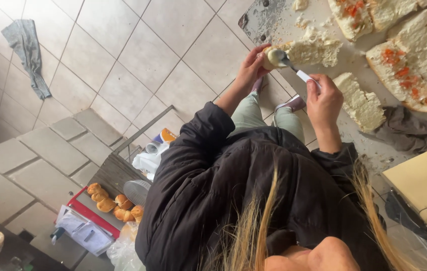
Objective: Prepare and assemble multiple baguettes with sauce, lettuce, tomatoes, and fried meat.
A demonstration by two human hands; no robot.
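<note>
The left hand (250,70) grips the end of a split bread roll (310,49) lying on the crumb-strewn desk (273,20). The right hand (324,98) is closed around a spoon (284,61), its bowl resting on the roll. More rolls (404,75) with orange topping lie just beside.

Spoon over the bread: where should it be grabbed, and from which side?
Grip the spoon by its white handle, where the right hand pinches it, coming from the end away from the bread piece. The bowl carries pale spread and sits against the bread end that the left hand holds, so that end is messy and crowded.
</note>
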